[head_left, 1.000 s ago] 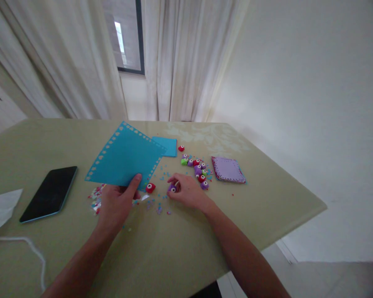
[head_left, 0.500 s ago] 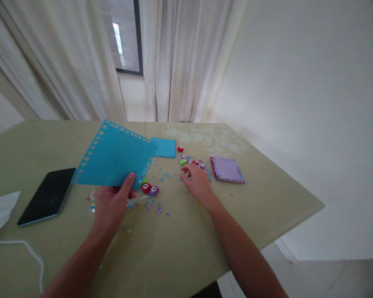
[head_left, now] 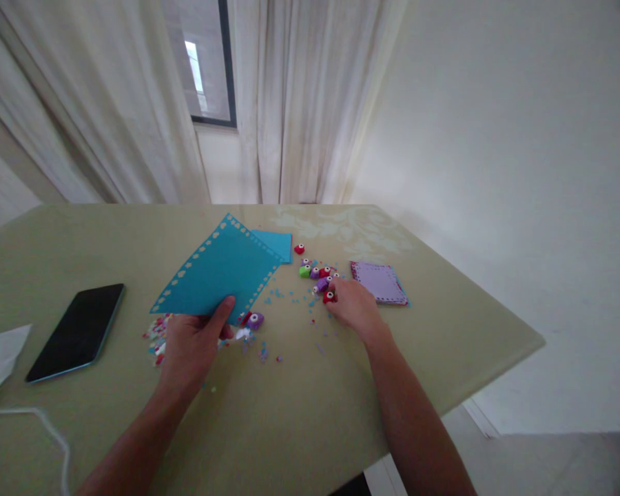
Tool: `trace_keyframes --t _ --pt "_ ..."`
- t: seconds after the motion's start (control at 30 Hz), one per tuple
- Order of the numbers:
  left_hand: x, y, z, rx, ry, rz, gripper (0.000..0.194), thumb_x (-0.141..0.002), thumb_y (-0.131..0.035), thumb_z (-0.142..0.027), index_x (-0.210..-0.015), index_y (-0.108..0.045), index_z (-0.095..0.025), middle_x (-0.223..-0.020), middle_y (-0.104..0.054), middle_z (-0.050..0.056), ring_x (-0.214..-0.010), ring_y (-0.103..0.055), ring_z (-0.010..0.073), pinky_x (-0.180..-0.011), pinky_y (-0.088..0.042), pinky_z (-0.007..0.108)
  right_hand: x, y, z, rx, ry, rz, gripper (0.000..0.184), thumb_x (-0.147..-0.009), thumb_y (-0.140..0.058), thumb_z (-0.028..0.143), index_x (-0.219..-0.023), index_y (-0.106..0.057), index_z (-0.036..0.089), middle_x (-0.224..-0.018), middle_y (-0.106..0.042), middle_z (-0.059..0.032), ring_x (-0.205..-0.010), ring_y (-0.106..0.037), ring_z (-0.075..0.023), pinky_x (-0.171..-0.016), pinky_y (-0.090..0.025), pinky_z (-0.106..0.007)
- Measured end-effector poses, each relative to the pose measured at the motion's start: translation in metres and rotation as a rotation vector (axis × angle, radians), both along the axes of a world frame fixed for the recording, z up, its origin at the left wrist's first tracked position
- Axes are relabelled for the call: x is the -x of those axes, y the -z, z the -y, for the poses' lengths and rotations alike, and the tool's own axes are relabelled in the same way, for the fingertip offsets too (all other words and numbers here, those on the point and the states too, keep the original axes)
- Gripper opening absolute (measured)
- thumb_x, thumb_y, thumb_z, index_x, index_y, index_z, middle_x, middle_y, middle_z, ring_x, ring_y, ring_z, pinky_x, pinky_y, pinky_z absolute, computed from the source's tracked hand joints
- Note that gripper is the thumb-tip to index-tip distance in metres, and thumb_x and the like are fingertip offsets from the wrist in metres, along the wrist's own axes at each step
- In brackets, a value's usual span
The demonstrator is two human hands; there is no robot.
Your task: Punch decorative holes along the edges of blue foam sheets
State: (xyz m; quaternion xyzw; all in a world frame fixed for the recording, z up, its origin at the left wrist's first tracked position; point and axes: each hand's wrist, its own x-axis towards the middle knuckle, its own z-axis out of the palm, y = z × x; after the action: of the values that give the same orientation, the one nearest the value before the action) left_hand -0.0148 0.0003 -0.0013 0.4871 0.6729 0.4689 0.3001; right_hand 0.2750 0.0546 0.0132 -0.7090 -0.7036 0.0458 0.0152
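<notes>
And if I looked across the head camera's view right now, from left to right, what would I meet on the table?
White paper, dark-screened tablet, held blue sheet with punched edges, cluster of small colourful pieces with eyes, stack of punched squares with purple on top.

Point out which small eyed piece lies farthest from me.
The red one just right of the flat-lying blue sheet; every other eyed piece in view lies nearer you.

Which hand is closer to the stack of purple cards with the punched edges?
The right hand: it is just beside the purple stack. The left hand is well off to the left, holding the blue sheet.
</notes>
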Motion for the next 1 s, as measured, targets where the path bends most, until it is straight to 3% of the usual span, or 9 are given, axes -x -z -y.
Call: trace_keyframes --t 0.2,0.27,0.4,0.5,0.6,0.77,1.0 --pt "-0.004 -0.002 -0.001 0.007 0.039 0.056 0.050 -0.080 -0.072 -0.059 -0.048 -0.063 -0.022 -0.043 -0.058 0.001 -0.044 -0.054 0.0171 -0.049 -0.041 0.030 0.005 0.005 0.000 -0.061 -0.108 -0.079 0.014 -0.088 -0.067 0.017 -0.101 -0.071 0.019 -0.111 -0.075 -0.0150 -0.104 -0.071 -0.0308 -0.082 -0.049 -0.038" --pt "-0.004 0.000 -0.002 0.000 0.060 0.113 0.049 -0.080 -0.071 -0.059 -0.049 -0.064 -0.022 -0.048 -0.063 0.003 -0.047 -0.058 0.0178 -0.052 -0.045 0.030 0.009 0.007 -0.001 -0.116 -0.161 -0.246 0.017 -0.084 -0.071 0.016 -0.100 -0.069 0.019 -0.108 -0.074 -0.0127 -0.102 -0.069 -0.0284 -0.086 -0.050 -0.038" --pt "-0.003 0.008 -0.005 -0.029 0.099 0.271 0.043 -0.080 -0.073 -0.058 -0.059 -0.066 -0.022 -0.054 -0.067 0.002 -0.051 -0.062 0.0176 -0.055 -0.050 0.029 0.022 0.011 -0.001 -0.151 -0.256 -0.775 0.031 -0.079 -0.077 0.019 -0.108 -0.066 0.020 -0.102 -0.074 -0.0055 -0.085 -0.067 -0.0197 -0.081 -0.052 -0.035" --pt "-0.003 0.012 -0.005 -0.028 0.125 0.320 0.043 -0.080 -0.074 -0.059 -0.061 -0.067 -0.021 -0.055 -0.067 0.001 -0.052 -0.062 0.0170 -0.056 -0.051 0.028 0.037 0.013 0.002 -0.093 -0.291 -1.098 0.045 -0.078 -0.082 0.028 -0.121 -0.068 0.022 -0.105 -0.074 -0.0052 -0.084 -0.068 -0.0183 -0.080 -0.055 -0.035" --pt "-0.004 0.011 -0.004 -0.028 0.152 0.310 0.044 -0.080 -0.074 -0.060 -0.061 -0.066 -0.021 -0.056 -0.068 0.002 -0.053 -0.062 0.0164 -0.056 -0.051 0.028 0.050 0.017 0.006 0.013 -0.286 -1.277 0.046 -0.076 -0.088 0.035 -0.116 -0.073 0.022 -0.101 -0.075 -0.0049 -0.086 -0.069 -0.0189 -0.084 -0.056 -0.036" --pt "-0.009 0.001 -0.003 -0.025 0.139 0.270 0.043 -0.077 -0.074 -0.059 -0.058 -0.067 -0.021 -0.054 -0.067 0.002 -0.052 -0.060 0.0161 -0.055 -0.049 0.028 0.063 0.022 0.011 0.104 -0.229 -1.484 0.049 -0.063 -0.098 0.041 -0.099 -0.071 0.021 -0.089 -0.073 -0.0016 -0.078 -0.067 -0.0168 -0.076 -0.055 -0.032" --pt "-0.010 -0.008 0.001 0.016 0.067 0.226 0.043 -0.069 -0.081 -0.059 -0.053 -0.069 -0.021 -0.055 -0.070 0.004 -0.053 -0.061 0.0181 -0.056 -0.048 0.029 0.066 0.020 0.012 0.173 -0.245 -1.507 0.052 -0.060 -0.100 0.041 -0.100 -0.074 0.021 -0.086 -0.070 0.0003 -0.074 -0.062 -0.0147 -0.071 -0.049 -0.030"
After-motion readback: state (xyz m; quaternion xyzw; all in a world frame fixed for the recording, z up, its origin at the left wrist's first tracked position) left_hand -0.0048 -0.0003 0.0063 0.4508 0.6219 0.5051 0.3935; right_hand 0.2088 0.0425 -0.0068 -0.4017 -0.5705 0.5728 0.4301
